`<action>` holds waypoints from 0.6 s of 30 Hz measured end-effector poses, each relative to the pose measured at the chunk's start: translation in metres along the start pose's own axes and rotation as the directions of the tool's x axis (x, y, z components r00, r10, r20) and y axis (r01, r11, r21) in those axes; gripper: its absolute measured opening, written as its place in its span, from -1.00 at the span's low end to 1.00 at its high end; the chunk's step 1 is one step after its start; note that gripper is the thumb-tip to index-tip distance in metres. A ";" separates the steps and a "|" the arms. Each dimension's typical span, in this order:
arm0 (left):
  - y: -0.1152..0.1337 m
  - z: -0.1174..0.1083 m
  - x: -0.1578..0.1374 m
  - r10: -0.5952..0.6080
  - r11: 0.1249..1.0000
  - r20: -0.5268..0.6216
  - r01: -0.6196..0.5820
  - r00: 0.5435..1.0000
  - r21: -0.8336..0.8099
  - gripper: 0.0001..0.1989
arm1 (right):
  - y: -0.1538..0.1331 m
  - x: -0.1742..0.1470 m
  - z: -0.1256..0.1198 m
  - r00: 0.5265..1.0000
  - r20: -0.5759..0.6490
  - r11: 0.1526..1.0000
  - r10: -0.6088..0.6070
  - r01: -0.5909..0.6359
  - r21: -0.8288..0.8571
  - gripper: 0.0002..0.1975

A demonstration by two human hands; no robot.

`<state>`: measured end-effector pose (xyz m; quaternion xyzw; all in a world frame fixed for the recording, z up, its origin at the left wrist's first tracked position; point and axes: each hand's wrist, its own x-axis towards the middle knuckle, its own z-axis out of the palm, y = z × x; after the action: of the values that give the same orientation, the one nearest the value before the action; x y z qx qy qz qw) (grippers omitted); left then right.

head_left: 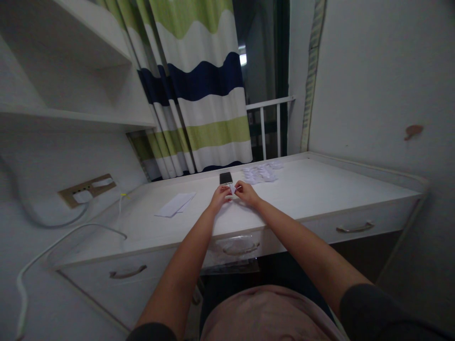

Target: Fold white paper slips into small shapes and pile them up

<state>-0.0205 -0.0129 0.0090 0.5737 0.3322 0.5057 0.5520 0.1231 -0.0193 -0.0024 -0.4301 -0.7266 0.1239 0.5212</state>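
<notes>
Between my two hands is a small folded piece of white paper (232,189), pinched from both sides just above the desk. The fingers of my left hand (221,196) are closed on its left side. My right hand (247,193) grips its right side with thumb and fingers. Right behind the paper a dark phone (225,178) lies flat on the desk. To the right of it spreads a group of several small folded white papers (261,173). Flat white paper sheets (176,204) lie overlapping to the left of my hands.
The white desk (313,189) has drawers with metal handles along its front. A striped curtain (213,109) hangs at the back, beside a white railing (270,104). On the left are a wall socket (87,189), a white cable (71,232) and an overhanging shelf (71,118).
</notes>
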 end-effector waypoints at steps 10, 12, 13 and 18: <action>-0.003 -0.004 0.006 0.091 0.996 -0.068 -0.090 0.994 0.012 -0.81 | 0.014 0.003 0.008 0.993 0.059 0.975 0.100 -0.110 0.191 -0.82; -0.003 -0.005 0.006 0.099 0.995 -0.056 -0.098 0.993 0.029 -0.81 | 0.015 0.004 0.009 0.986 0.085 0.955 0.146 -0.163 0.249 -0.85; -0.003 -0.005 0.006 0.101 0.994 -0.050 -0.099 0.994 0.039 -0.80 | 0.015 0.004 0.009 0.984 0.093 0.949 0.155 -0.174 0.262 -0.87; -0.004 -0.004 0.007 0.090 0.991 -0.040 -0.086 0.995 0.107 -0.83 | 0.015 0.003 0.006 0.984 0.093 0.959 0.153 -0.170 0.226 -0.90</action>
<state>-0.0218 -0.0042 0.0062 0.6048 0.3451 0.5240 0.4905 0.1244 -0.0066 -0.0123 -0.4189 -0.6883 0.2665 0.5289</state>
